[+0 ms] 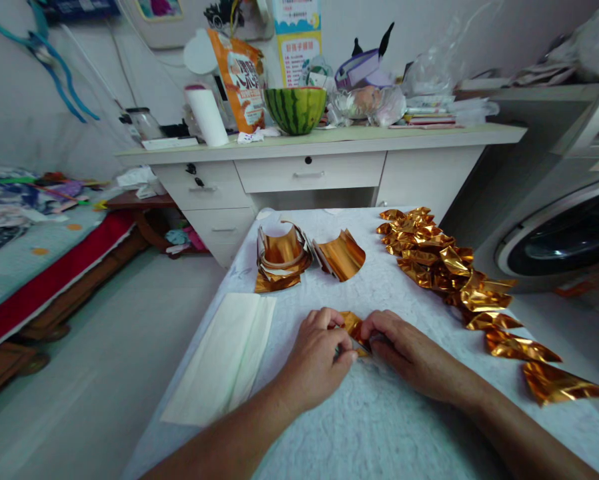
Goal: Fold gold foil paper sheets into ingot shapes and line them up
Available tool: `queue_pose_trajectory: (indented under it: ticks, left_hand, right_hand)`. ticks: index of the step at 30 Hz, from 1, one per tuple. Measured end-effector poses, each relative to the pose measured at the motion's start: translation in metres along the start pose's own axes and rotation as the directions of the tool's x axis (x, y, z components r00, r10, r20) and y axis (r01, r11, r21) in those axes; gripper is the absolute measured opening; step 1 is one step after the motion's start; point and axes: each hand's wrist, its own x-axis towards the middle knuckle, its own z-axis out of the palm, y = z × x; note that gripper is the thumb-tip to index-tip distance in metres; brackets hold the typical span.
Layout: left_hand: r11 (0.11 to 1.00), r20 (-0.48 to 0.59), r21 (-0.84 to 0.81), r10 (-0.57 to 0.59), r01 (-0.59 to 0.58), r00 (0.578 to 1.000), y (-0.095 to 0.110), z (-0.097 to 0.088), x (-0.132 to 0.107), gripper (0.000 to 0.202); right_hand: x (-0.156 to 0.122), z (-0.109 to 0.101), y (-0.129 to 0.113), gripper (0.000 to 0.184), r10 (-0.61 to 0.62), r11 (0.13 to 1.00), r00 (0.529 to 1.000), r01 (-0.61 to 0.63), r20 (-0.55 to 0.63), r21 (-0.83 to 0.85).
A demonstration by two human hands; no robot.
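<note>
Between my two hands, on the cloth-covered table, lies a sheet of gold foil paper [351, 325], partly folded. My left hand [324, 357] grips its left side with bent fingers. On the other side my right hand [397, 347] pinches the right edge, fingers curled over it. Just beyond, curved gold foil sheets [344, 255] rest in a small stack, and a thicker curled bundle of foil paper [282, 257] stands to their left. Along the right side runs a row of folded gold foil pieces [449, 267]. A cream paper sheet [224, 360] lies left of my left arm.
Behind the table is a white desk [309, 143] holding a watermelon half [295, 110], an orange snack pouch [239, 83], a paper roll [207, 117] and plastic bags. A washing machine [544, 180] stands at right, a bed [44, 267] at left.
</note>
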Motion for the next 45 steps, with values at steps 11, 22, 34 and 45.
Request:
queue_pose_trajectory:
  ticks: [11,22,34,45]
  left_hand:
    - [0.999,-0.037,0.043,-0.009,0.01,0.999,0.001,0.003,0.003,0.009]
    - [0.999,-0.054,0.05,-0.007,0.009,0.999,0.001,0.005,0.005,0.012]
    - [0.998,-0.077,0.057,-0.003,0.007,0.997,-0.001,0.009,0.004,0.013]
    - [0.997,-0.08,0.069,-0.018,0.023,0.997,0.0,0.01,0.006,0.014]
  right_hand:
    - [0.001,0.0,-0.001,0.024,-0.03,0.999,1.0,0.03,0.004,-0.033]
    - [0.003,0.007,-0.004,0.012,-0.006,0.996,0.999,0.002,-0.04,-0.085]
    - [0.007,0.017,-0.001,0.016,0.003,0.984,0.997,-0.017,-0.079,-0.179]
    - [0.008,0.018,-0.001,0.017,0.012,0.983,0.996,-0.028,-0.086,-0.182]
